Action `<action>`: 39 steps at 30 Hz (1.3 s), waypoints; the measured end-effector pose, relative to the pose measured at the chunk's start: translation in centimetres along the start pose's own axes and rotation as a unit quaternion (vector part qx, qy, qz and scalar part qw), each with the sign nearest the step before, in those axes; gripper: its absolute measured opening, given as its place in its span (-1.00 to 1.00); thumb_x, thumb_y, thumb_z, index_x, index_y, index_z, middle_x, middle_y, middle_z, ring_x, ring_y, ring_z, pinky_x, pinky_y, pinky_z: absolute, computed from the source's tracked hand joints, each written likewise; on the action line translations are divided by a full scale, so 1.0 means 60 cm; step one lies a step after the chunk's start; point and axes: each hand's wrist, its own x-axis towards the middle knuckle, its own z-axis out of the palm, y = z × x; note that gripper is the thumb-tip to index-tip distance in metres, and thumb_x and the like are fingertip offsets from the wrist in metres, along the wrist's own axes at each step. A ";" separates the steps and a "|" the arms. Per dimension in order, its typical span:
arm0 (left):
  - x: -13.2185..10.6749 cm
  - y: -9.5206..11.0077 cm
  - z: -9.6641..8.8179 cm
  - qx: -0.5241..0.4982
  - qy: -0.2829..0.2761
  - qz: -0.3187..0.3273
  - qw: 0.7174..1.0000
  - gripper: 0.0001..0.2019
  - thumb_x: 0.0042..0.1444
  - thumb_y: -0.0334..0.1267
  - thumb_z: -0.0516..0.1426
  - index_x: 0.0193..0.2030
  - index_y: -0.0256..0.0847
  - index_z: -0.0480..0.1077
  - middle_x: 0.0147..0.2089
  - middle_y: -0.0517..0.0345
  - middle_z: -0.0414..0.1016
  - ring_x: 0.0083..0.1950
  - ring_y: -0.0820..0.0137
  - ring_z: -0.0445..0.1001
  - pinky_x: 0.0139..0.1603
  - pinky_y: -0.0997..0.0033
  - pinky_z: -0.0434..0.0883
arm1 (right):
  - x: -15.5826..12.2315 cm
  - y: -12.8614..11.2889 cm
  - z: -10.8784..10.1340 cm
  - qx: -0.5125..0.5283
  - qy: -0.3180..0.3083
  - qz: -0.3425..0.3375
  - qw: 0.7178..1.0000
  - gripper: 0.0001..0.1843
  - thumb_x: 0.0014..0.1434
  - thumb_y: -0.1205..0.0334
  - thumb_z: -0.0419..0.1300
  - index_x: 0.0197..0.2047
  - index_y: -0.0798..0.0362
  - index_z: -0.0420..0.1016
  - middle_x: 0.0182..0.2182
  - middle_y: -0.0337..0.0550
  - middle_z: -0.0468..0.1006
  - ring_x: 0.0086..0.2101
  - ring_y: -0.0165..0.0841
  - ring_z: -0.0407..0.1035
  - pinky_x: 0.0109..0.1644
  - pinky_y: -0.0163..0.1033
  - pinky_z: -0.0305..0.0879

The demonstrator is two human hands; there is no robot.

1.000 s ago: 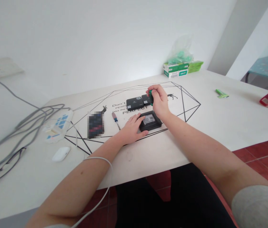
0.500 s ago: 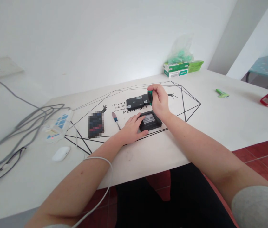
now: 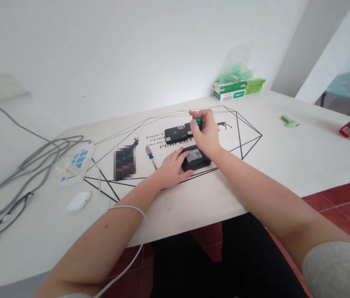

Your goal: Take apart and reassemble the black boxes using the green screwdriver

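Observation:
A flat black plastic case [image 3: 205, 162] with a white label lies on the table. My left hand [image 3: 171, 167] holds its left side, index finger on top and thumb along the near edge. Above the far right part of the case, my right hand [image 3: 206, 134] is closed round a screwdriver [image 3: 197, 120] with a green and black handle; its shaft and tip are hidden behind the hand. Just behind the case sit two smaller black boxes, a left one [image 3: 175, 134] and a right one [image 3: 188, 129], the latter partly covered by my right hand.
Left of my hands lie another screwdriver [image 3: 150, 154], a blurred dark item [image 3: 124, 163], a white earbud case [image 3: 79, 201], a power strip [image 3: 78, 163], grey cables [image 3: 42, 159] and glasses [image 3: 5, 223]. Green and white boxes [image 3: 229, 89] stand at the back right. A white cable crosses my left forearm.
My right hand has turned, and its fingers have shifted on the green handle, with the index finger now stretched further left. My left hand and the case have stayed put.

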 end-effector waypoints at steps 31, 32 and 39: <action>0.002 0.011 -0.007 0.019 -0.040 -0.078 0.996 0.04 0.26 0.36 0.06 0.63 -0.32 -0.14 0.69 -0.36 -0.28 0.68 -0.19 -0.21 0.61 -0.20 -0.07 | 0.002 0.013 -0.003 -0.040 0.004 -0.076 0.996 -0.81 0.42 0.27 0.02 0.01 -0.07 0.41 0.05 -0.06 0.65 0.08 -0.22 0.52 0.25 0.07 0.43; 0.002 0.011 -0.008 0.019 -0.042 -0.078 0.996 0.04 0.26 0.36 0.06 0.64 -0.32 -0.14 0.69 -0.36 -0.28 0.68 -0.19 -0.20 0.61 -0.19 -0.07 | 0.004 0.016 -0.003 -0.040 0.010 -0.089 0.995 -0.80 0.43 0.28 0.00 -0.01 -0.07 0.43 0.04 -0.06 0.63 0.09 -0.22 0.51 0.26 0.08 0.43; 0.001 0.013 -0.009 0.021 -0.043 -0.079 0.996 0.03 0.27 0.36 0.06 0.64 -0.31 -0.14 0.68 -0.35 -0.26 0.67 -0.20 -0.18 0.60 -0.20 -0.06 | 0.015 0.025 -0.009 -0.074 0.044 -0.150 0.985 -0.74 0.40 0.38 -0.04 -0.13 -0.05 0.45 -0.12 -0.05 0.56 -0.03 -0.18 0.48 0.15 0.09 0.42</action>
